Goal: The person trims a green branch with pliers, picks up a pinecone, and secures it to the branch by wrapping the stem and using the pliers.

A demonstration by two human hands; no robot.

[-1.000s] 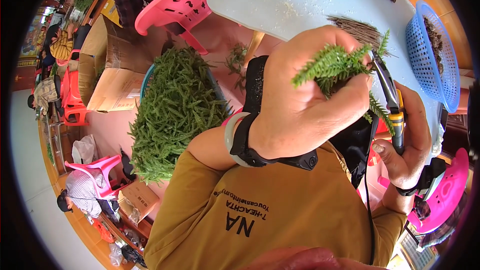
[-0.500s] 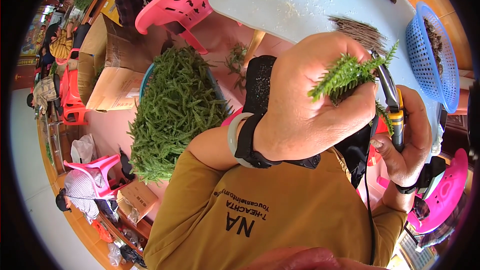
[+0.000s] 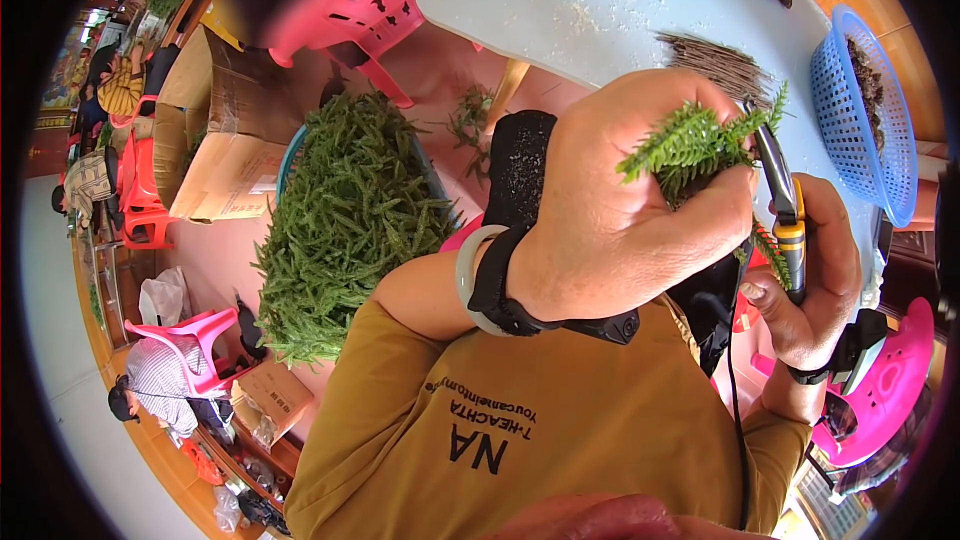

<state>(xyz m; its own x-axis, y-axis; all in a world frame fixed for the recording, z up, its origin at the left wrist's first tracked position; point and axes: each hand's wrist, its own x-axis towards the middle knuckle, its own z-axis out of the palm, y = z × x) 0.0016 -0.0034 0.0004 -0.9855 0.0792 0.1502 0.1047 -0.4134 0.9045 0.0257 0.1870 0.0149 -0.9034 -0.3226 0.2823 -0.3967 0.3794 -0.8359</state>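
Observation:
My left hand [image 3: 620, 230], with a pale bangle and a black strap at the wrist, is closed around green needle-leaved sprigs [image 3: 688, 145]. Their tips stick out past my thumb and fingers. To its right, my right hand [image 3: 828, 275] grips cutting pliers [image 3: 790, 240] with yellow-and-black handles. The metal jaws point up and lie against the sprigs, beside my left fingertips. Whether the jaws are closed on a stem is hidden. Another bit of green hangs between the pliers and my left hand.
A large heap of similar sprigs [image 3: 350, 230] fills a blue basket at left. Thin brown sticks [image 3: 715, 62] lie on the white table [image 3: 500, 0]. Pine cones and a blue perforated basket [image 3: 835, 90] are at right. A cardboard box [image 3: 235, 175] and pink chairs stand left; other people sit farther off.
The sprig tip near the plier jaws has shifted slightly left. Both hands keep their grips and have hardly moved.

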